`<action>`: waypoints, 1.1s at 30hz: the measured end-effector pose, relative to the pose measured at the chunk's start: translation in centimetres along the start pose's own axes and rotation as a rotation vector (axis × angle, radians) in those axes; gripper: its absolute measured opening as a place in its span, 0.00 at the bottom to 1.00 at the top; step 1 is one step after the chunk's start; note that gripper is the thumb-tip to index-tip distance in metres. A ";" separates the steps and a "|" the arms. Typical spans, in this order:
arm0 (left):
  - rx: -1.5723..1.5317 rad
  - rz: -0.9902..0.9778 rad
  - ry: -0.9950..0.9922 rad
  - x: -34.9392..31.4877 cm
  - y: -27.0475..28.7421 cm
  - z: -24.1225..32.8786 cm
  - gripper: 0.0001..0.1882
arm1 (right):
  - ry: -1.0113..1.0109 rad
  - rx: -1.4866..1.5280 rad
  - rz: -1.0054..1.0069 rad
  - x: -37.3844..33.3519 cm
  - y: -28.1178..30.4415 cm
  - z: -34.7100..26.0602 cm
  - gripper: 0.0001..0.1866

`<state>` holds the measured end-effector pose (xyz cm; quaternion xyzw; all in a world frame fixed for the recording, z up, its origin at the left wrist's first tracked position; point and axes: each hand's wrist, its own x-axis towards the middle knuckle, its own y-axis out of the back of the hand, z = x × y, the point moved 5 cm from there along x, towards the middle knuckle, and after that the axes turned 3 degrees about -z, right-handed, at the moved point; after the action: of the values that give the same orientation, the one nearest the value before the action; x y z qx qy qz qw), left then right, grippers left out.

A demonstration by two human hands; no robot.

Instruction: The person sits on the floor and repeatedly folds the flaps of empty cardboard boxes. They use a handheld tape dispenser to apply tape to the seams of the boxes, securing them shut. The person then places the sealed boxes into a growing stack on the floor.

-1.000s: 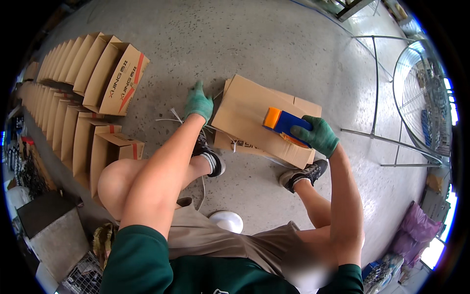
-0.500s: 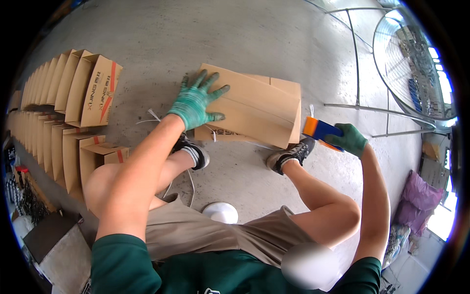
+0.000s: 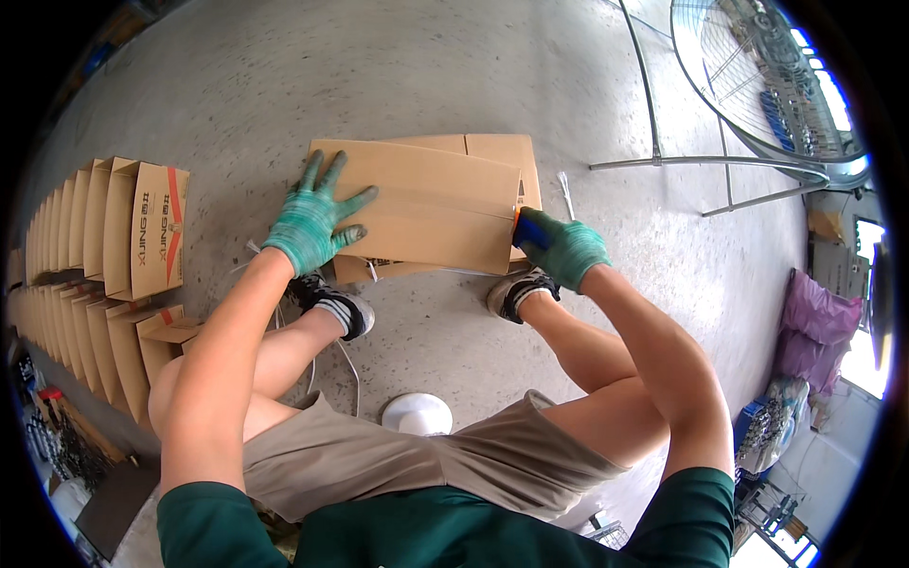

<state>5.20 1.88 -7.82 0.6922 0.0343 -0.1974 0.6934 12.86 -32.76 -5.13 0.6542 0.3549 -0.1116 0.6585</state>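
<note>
A folded flat cardboard carton (image 3: 426, 189) lies on top of another carton (image 3: 502, 149), which shows past its far and right edges. My left hand (image 3: 311, 225), in a green knit glove, presses with spread fingers on the left end of the top carton. In my gloved right hand (image 3: 571, 254) is a blue-and-orange hand tool (image 3: 533, 231), its orange front against the carton's right edge. The glove covers much of the tool, so its exact kind cannot be made out.
Two rows of standing open cartons (image 3: 156, 232) line the left. A large fan (image 3: 757, 85) on a metal stand (image 3: 663, 163) is at the far right. White cord (image 3: 566, 196) lies right of the cartons. My shoes (image 3: 523, 292) are close to the near edge.
My right hand has brought the tool leftward to the carton's right edge. My left hand stays flat on the carton. The whole view has shifted a little.
</note>
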 end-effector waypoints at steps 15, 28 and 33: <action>-0.002 -0.064 0.009 0.5 -0.1 0.3 0.31 | 0.210 0.160 -0.038 2.1 0.2 0.9 0.21; -0.005 -0.041 0.017 0.7 -0.3 0.2 0.31 | -0.062 0.479 0.309 10.9 -14.5 6.2 0.22; -0.017 -0.032 -0.013 1.7 0.4 0.8 0.32 | -0.091 0.301 0.222 13.5 -19.1 7.2 0.30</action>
<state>6.72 0.73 -8.00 0.6841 0.0426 -0.2129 0.6963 13.30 -37.54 -29.15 0.7748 0.2300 -0.1194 0.5767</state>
